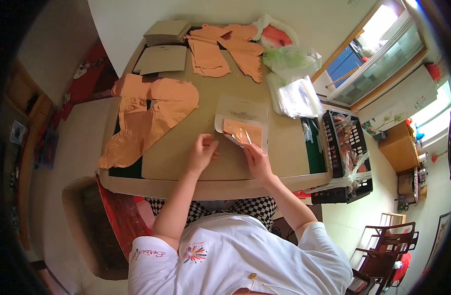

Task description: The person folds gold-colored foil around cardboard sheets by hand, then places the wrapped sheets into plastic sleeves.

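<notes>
The clear bag (242, 105) lies flat on the worktop (289, 152), right of the middle of the frame, just beyond the two hands, its long axis running roughly up and down the frame, away from the person. The right hand (257, 161) is the nearer: its fingers are closed on the bag's lower edge, where a folded orange piece (250, 130) shows at the near end; whether that piece is pinched too, I cannot tell. The left hand (202, 152) is apart from the right, off to the left of the bag's lower left corner, near it but not touching, fingers loosely curled; whether they pinch anything is unclear. Beyond that hand, toward the upper left of the frame, lie large orange sheets (171, 105), spread flat and apart from the bag.
</notes>
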{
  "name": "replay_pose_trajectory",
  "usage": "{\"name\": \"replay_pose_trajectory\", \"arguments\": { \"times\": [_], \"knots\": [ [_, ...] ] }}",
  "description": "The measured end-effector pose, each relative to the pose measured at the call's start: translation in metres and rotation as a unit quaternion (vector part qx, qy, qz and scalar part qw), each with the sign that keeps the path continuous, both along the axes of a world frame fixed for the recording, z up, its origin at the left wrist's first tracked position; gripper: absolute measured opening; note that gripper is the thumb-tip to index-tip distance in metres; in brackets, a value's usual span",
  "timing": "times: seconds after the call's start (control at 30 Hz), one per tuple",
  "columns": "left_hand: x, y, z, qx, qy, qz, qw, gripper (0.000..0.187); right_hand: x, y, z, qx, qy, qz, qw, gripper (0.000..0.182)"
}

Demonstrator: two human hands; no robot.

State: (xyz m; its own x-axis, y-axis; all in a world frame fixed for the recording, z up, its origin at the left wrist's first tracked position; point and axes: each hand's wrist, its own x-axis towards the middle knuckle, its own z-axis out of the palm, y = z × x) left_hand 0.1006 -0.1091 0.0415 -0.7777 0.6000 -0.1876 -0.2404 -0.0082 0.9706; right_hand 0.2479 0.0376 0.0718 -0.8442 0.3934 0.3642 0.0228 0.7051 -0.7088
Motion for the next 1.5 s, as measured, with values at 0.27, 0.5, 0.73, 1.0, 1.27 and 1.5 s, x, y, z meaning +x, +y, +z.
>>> {"name": "replay_pose_trajectory", "arguments": {
  "times": [0.27, 0.5, 0.73, 1.0, 1.27, 1.5],
  "knots": [
    [0.01, 0.037, 0.036, -0.004, -0.118, -0.069, 0.991, 0.036, 0.004, -0.008, 0.029, -0.036, -0.048, 0.002, 0.998, 0.023],
    [0.028, 0.058, 0.0, 0.026, -0.151, -0.118, 0.981, 0.032, -0.015, 0.001, 0.02, 0.117, 0.087, 0.066, 0.987, 0.031],
    [0.031, 0.047, 0.009, 0.03, -0.184, -0.112, 0.976, 0.028, -0.007, 0.002, 0.023, 0.226, 0.04, 0.065, 0.971, 0.023],
    [0.046, 0.038, 0.001, 0.039, -0.171, -0.157, 0.972, 0.03, -0.023, 0.021, 0.002, 0.283, 0.047, 0.062, 0.956, 0.022],
    [0.071, -0.014, 0.048, -0.059, 0.046, -0.214, 0.974, 0.017, 0.005, -0.006, -0.003, 0.232, -0.039, 0.099, 0.967, 0.031],
    [0.038, -0.004, 0.016, -0.158, 0.611, -0.091, 0.77, 0.043, 0.036, -0.023, -0.018, 0.212, -0.046, 0.074, 0.973, 0.039]
  ]
}}
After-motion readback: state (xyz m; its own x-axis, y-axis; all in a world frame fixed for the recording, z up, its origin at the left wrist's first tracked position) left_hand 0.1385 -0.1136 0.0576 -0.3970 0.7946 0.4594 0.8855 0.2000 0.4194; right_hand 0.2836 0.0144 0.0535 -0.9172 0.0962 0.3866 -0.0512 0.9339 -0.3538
